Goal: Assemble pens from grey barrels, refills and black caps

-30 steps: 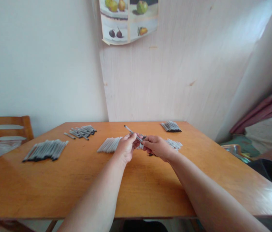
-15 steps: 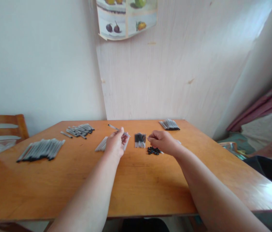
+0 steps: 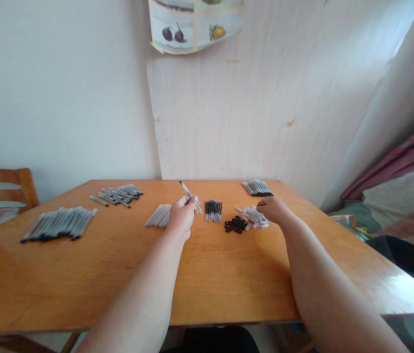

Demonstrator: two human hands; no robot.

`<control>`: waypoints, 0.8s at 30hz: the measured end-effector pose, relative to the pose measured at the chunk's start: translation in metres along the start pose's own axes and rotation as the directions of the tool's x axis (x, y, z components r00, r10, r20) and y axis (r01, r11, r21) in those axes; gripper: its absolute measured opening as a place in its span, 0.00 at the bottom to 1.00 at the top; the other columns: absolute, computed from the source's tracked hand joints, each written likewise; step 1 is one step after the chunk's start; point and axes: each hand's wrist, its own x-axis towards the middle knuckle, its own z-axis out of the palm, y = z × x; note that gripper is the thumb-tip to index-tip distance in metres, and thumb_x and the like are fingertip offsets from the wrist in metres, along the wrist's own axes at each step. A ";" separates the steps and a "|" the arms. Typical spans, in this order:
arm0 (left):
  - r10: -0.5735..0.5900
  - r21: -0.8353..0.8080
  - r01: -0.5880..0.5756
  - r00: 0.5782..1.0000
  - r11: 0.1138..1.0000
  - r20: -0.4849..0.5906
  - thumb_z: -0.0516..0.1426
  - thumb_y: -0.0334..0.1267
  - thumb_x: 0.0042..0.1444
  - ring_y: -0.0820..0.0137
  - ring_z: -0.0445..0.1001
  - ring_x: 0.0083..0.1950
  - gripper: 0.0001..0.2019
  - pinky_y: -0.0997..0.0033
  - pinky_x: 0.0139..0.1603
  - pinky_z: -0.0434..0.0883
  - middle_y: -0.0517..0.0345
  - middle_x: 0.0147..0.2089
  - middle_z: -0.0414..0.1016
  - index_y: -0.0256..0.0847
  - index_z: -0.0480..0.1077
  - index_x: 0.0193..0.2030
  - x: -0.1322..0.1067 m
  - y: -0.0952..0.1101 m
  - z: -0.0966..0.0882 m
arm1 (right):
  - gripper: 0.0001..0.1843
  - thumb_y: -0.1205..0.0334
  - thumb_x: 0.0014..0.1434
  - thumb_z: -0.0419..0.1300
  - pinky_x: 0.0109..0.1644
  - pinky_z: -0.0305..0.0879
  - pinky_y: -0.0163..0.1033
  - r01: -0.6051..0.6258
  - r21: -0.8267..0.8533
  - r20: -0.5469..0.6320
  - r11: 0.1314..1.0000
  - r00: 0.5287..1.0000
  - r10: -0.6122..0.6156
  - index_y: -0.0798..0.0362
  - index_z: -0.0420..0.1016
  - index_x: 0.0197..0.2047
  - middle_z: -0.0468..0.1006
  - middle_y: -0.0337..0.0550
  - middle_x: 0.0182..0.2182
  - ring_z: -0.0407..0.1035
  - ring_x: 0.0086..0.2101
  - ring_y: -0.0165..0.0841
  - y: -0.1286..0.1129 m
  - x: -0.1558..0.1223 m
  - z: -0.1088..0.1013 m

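Observation:
My left hand [image 3: 182, 215] is closed around a clear pen barrel [image 3: 185, 188] with a black end, tilted up and to the left. The pen's thin tip points down to the right. My right hand [image 3: 275, 210] reaches over a heap of small white plastic pieces [image 3: 254, 216], its fingers drawn together at the heap's edge. What lies between those fingertips is hidden. Beside the heap is a pile of small black caps [image 3: 235, 224]. A row of dark ink refills [image 3: 213, 210] lies between the hands. Clear empty barrels [image 3: 157, 215] lie left of my left hand.
Pens with black ends lie in a large group [image 3: 60, 223] at the left, a looser group [image 3: 120, 195] behind it, and another bundle [image 3: 257, 187] at the back right. The wooden table [image 3: 207, 289] meets the wall. A chair [image 3: 28, 189] stands at left.
My right hand has moved right, from above the black caps to the white pieces. The pen in my left hand has swung more upright, and the hand has shifted slightly right.

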 end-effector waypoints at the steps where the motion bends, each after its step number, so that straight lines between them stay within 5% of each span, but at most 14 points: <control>1: 0.015 0.025 -0.016 1.000 1.000 0.013 0.61 0.43 0.50 0.79 0.63 0.22 0.10 0.78 0.24 0.59 0.57 0.27 0.73 0.37 0.71 0.31 0.000 -0.002 0.000 | 0.10 0.66 0.47 0.57 0.28 0.56 0.39 -0.027 -0.040 0.057 0.999 0.998 0.029 0.55 0.71 0.17 0.67 0.45 0.15 0.63 0.21 0.33 0.002 0.002 0.001; 6: 0.090 0.120 -0.095 0.995 0.988 0.051 0.59 0.44 0.52 0.78 0.63 0.20 0.10 0.77 0.22 0.57 0.59 0.26 0.72 0.39 0.72 0.32 -0.002 -0.005 0.002 | 0.07 0.70 0.45 0.58 0.28 0.57 0.39 -0.070 -0.129 0.185 0.989 0.978 0.093 0.55 0.72 0.18 0.70 0.47 0.17 0.65 0.22 0.34 0.008 0.014 0.004; 12: 0.113 0.230 -0.136 0.987 0.964 0.112 0.59 0.41 0.52 0.72 0.69 0.24 0.07 0.75 0.26 0.61 0.56 0.30 0.74 0.42 0.73 0.34 -0.004 -0.009 0.003 | 0.08 0.66 0.50 0.55 0.29 0.55 0.38 -0.067 -0.147 0.001 0.987 0.998 0.068 0.55 0.74 0.25 0.73 0.48 0.22 0.66 0.25 0.34 0.001 0.013 0.002; 17: 0.214 0.204 -0.260 0.951 0.944 0.222 0.63 0.36 0.46 0.61 0.70 0.44 0.05 0.69 0.44 0.65 0.51 0.36 0.74 0.44 0.77 0.33 -0.008 -0.009 0.002 | 0.14 0.53 0.55 0.54 0.26 0.54 0.34 0.091 0.288 -0.060 0.953 0.995 -0.076 0.55 0.71 0.27 0.71 0.41 0.21 0.63 0.23 0.29 -0.042 -0.008 0.009; 20: 0.249 0.249 -0.307 0.939 0.919 0.238 0.63 0.35 0.45 0.59 0.68 0.47 0.08 0.67 0.52 0.62 0.51 0.36 0.72 0.46 0.78 0.35 -0.013 -0.008 0.002 | 0.21 0.44 0.57 0.51 0.22 0.53 0.32 0.044 0.575 0.151 0.817 0.976 -0.159 0.55 0.70 0.30 0.71 0.40 0.21 0.60 0.19 0.26 -0.068 -0.025 0.015; 24: 0.283 0.321 -0.361 0.922 0.876 0.264 0.63 0.36 0.47 0.60 0.69 0.46 0.10 0.68 0.52 0.61 0.52 0.34 0.68 0.47 0.78 0.38 -0.017 -0.010 0.002 | 0.25 0.40 0.58 0.50 0.19 0.51 0.31 -0.024 0.637 0.291 0.771 0.933 -0.210 0.54 0.71 0.30 0.70 0.39 0.19 0.59 0.18 0.25 -0.084 -0.039 0.020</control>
